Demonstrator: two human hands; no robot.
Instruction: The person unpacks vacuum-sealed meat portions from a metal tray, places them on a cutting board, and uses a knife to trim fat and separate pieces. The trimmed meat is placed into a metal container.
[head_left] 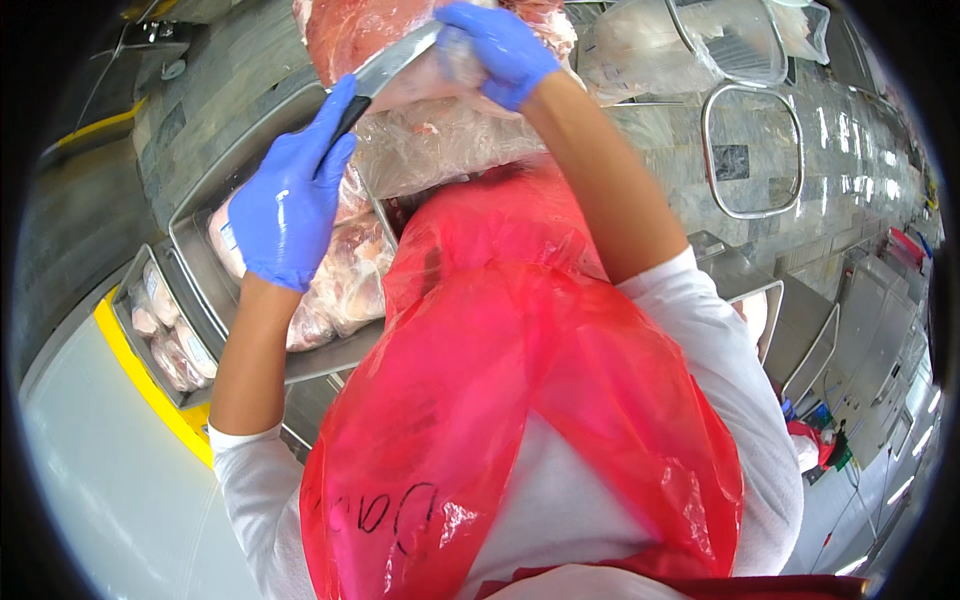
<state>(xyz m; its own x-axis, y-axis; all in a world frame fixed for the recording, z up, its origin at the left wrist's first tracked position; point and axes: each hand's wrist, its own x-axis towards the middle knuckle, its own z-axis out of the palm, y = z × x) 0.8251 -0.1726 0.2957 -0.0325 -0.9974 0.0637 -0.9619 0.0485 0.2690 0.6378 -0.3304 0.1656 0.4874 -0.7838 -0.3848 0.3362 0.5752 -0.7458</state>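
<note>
In my left hand [290,200], gloved in blue, the black handle of a knife [398,62] is gripped. Its blade slants up and right toward my right hand [505,52], also blue-gloved. That hand is closed on crumpled clear plastic wrap [461,60] beside the blade's tip; its exact grip is partly hidden. Beneath both hands lies a large piece of raw red meat [365,35], cut off by the top edge. Clear plastic [440,148] spreads below the meat, in front of my red apron.
Left of my apron, a metal tub [185,232] holds wrapped meat [345,272]. A smaller metal container [125,305] with packed meat stands beyond it, near a yellow edge [150,375]. A clear bag [650,50] and a metal loop handle [708,150] are at right.
</note>
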